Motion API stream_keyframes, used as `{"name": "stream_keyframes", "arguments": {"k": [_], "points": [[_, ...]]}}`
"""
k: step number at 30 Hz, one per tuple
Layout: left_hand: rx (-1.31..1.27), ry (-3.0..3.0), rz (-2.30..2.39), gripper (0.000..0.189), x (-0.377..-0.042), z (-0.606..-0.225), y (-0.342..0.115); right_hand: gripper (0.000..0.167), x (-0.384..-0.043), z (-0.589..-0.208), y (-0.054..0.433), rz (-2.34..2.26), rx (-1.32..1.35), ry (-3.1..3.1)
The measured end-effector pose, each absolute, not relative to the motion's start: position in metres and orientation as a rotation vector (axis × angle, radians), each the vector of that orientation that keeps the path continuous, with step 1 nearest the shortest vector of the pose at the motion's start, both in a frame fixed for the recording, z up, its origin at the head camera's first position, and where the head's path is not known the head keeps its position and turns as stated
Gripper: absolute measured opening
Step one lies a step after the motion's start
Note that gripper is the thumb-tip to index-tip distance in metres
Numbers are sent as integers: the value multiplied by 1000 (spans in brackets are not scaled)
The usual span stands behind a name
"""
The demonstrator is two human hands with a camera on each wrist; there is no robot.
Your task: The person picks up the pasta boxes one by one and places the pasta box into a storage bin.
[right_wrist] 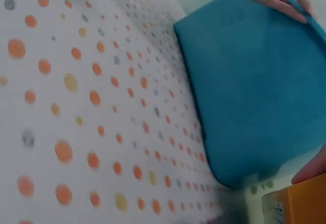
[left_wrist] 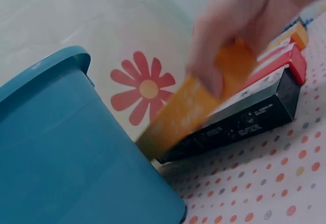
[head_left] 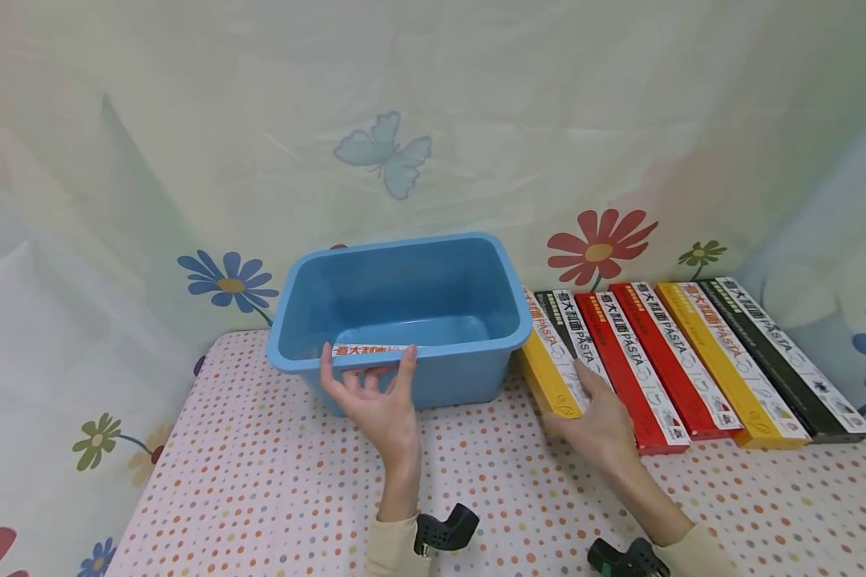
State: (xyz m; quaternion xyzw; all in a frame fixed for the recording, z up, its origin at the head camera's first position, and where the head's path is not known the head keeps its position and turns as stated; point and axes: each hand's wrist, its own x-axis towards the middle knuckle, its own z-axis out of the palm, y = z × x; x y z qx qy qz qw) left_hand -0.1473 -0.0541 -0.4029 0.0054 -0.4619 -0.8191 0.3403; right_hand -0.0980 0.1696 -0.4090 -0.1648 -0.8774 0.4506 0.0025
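A deep blue plastic tub stands at the back of the table. My left hand holds its near rim, with thumb and index finger at the lip and the other fingers beneath. Just behind that lip, a pasta box with a white printed face shows inside the tub. To the tub's right, my right hand grips the near end of a yellow pasta box. That box tilts in the left wrist view, its far end down beside the tub wall, overlapping a black pasta box.
Right of the held box, a row of pasta boxes lies side by side: black, a red box, another red box, a yellow box and a black box. A dotted cloth covers the table. Behind hangs a flowered curtain.
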Motion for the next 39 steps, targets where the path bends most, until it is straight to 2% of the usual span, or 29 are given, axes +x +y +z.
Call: {"name": "stream_keyframes", "arguments": {"k": [11,20,29,39], "points": [[-2,-1223,-2118,106,-148,-404,-53,106,-69,-374,233,1296,-460,-2752],[15,-1219,-2109,105,-149,-404,-55,107,-62,-348,257,1211,-76,-2697],[25,-1224,-2121,104,-150,-405,-53,108,-100,-306,239,1149,414,-2659],[28,-1261,-2113,104,-149,-407,-53,96,-176,-253,207,1162,990,-2795]]}}
